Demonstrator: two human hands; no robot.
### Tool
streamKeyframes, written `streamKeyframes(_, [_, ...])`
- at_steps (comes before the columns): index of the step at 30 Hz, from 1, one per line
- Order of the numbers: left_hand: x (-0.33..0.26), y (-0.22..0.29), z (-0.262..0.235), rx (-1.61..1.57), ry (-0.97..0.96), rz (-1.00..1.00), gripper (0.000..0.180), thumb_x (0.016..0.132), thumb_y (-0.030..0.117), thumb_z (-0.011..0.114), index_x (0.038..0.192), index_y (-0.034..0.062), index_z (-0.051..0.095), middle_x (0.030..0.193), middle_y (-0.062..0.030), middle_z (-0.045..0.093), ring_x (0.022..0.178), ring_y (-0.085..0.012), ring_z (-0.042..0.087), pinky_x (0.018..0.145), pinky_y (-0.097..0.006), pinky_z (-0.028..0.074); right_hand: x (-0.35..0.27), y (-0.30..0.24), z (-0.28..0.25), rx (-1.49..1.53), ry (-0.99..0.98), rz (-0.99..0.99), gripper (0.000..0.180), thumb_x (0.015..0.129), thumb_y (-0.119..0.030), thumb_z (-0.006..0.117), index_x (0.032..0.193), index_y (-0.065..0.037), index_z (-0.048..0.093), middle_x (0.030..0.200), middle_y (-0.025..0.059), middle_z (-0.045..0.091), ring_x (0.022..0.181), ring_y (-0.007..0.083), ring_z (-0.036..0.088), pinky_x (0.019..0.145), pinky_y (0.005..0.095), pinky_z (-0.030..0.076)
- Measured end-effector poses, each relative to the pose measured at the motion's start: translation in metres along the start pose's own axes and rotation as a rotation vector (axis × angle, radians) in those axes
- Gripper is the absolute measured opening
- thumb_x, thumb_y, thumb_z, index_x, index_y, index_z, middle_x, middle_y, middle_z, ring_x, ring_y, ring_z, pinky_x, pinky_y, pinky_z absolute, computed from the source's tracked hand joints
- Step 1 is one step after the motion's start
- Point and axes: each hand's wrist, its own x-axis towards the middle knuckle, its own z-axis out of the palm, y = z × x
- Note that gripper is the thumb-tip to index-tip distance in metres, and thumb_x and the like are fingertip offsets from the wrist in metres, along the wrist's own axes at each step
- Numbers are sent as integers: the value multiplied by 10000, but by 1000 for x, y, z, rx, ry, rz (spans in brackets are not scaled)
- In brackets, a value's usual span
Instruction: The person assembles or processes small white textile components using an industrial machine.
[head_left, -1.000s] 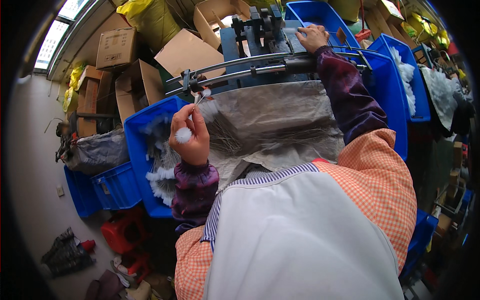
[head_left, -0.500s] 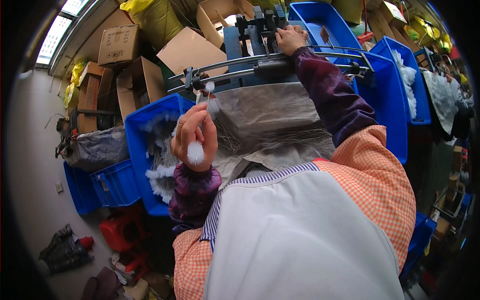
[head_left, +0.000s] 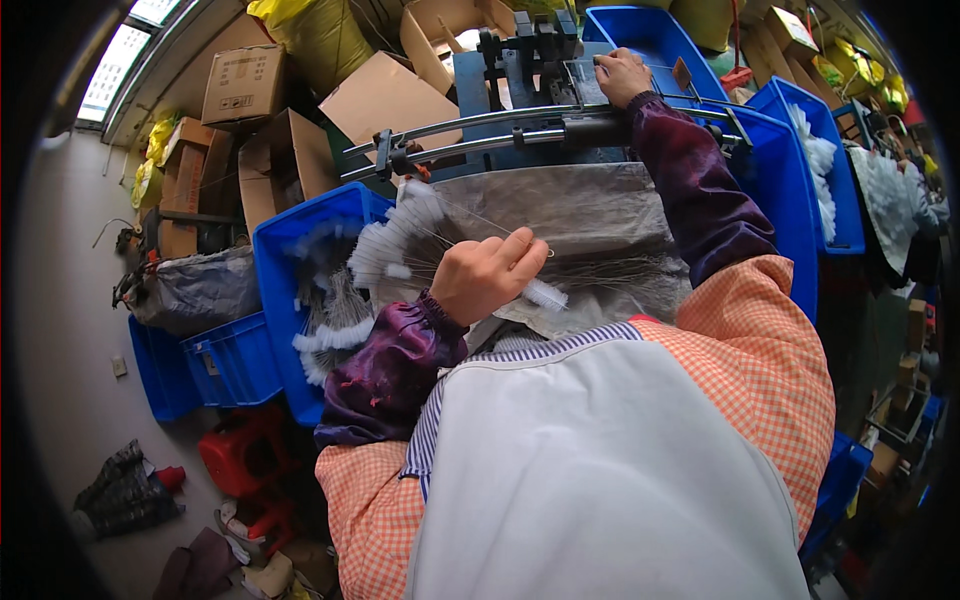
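My left hand (head_left: 487, 272) was fisted around a thin wire-stemmed brush (head_left: 545, 294), its white bristle head poking out just right of my knuckles, over the grey sheet (head_left: 600, 215) in my lap; more brushes sat in the blue bin (head_left: 280, 250) to my left. I judged it light, with a springy wire and soft bristles, so best held on the bare stem, not the fluff. Farther out, my right hand (head_left: 620, 75) rested on the dark machine (head_left: 530, 60); I couldn't tell whether it gripped anything.
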Motion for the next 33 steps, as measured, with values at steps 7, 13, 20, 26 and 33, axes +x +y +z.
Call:
streamKeyframes(7, [21, 14, 30, -8, -129, 50, 157, 656, 98, 551, 810, 99, 518, 740, 3, 473, 521, -77, 504, 422, -202, 415, 13, 25, -24, 68, -33, 75, 230, 823, -270, 469, 916, -97, 588, 961, 114, 557, 901, 300, 532, 773, 380, 419])
streamKeyframes(13, [35, 27, 50, 3, -103, 83, 113, 659, 139, 552, 753, 103, 501, 677, 0, 451, 477, -82, 493, 389, -217, 413, -35, -19, -111, 296, -697, -98, 274, 818, -281, 517, 936, -46, 594, 844, 68, 606, 669, 166, 606, 578, 286, 477])
streamKeyframes(20, [53, 53, 79, -72, -158, 309, 143, 658, 150, 541, 782, 84, 560, 722, -31, 487, 504, -119, 535, 375, -226, 423, -119, -65, -84, 1146, -1020, 58, 386, 872, -337, 451, 1080, -22, 528, 990, 65, 594, 762, 120, 605, 670, 225, 484])
streamKeyframes(26, [47, 61, 87, -120, -218, 283, 237, 669, 169, 548, 882, 68, 561, 838, -76, 529, 539, -143, 562, 385, -238, 439, -127, -82, -75, 1329, -956, 74, 273, 866, -273, 487, 994, -51, 584, 808, -13, 601, 563, 16, 400, 532, 167, 389])
streamKeyframes(33, [31, 44, 58, -619, -428, -305, 388, 860, 363, 410, 1077, 42, 423, 1029, -175, 530, 766, -290, 577, 600, -379, 457, -23, -8, -37, 203, 129, -30, 229, 807, -329, 506, 948, -199, 631, 933, 11, 617, 858, 238, 576, 739, 348, 446])
